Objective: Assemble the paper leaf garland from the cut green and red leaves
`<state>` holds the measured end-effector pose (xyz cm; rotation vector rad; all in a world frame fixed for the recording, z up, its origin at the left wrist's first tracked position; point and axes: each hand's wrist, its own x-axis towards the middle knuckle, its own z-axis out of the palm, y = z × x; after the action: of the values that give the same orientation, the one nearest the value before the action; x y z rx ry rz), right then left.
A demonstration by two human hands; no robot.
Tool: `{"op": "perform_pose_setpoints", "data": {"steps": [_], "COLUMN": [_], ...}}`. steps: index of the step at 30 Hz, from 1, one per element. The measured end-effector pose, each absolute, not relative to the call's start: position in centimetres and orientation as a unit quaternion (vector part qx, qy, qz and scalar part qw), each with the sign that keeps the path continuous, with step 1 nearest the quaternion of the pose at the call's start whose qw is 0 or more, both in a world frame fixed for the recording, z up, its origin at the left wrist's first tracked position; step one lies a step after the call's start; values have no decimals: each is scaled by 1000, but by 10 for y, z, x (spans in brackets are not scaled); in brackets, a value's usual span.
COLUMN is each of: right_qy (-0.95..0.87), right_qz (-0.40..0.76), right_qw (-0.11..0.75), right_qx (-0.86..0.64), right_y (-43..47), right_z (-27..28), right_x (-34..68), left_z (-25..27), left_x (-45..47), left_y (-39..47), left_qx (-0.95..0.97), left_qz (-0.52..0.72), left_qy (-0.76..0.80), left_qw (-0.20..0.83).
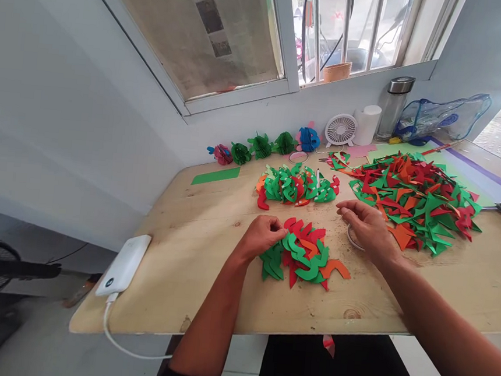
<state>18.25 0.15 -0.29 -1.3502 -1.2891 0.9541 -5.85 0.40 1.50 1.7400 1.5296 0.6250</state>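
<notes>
My left hand (264, 236) is closed, thumb and finger pinched at the left edge of a heap of curved paper cut-outs (309, 269) in green, red and orange. Whether a piece sits in that pinch is hidden. My right hand (364, 226) hovers over the table to the right of the heap, its fingertips drawn together; anything between them is too small to make out. Below its palm shows part of a pale ring-shaped thing (353, 239). Behind both hands lies a second pile of curved green and red paper pieces (297, 186).
At right lies a large mound of pointed paper scraps (416, 196). Folded paper ornaments (260, 146), a small white fan (341, 130) and a glass bottle (393, 110) line the wall. A power bank (124, 265) with its cable rests at the table's left edge.
</notes>
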Motion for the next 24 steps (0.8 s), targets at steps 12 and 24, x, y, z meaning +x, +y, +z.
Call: {"op": "perform_pose_setpoints", "data": {"steps": [12,24], "right_qy": [-555,-615], "right_qz": [373,433], "right_qw": [486,445], "right_qx": [-562,-486], "right_y": [-1,-11], "right_z": [2,16], "right_x": [180,174], "left_z": [48,67], "left_x": [-69,-58], "left_y": [9,5], "left_qx": [674,694], "left_qz": [277,263], "left_qy": [570,453], "left_qw": [378,493]}}
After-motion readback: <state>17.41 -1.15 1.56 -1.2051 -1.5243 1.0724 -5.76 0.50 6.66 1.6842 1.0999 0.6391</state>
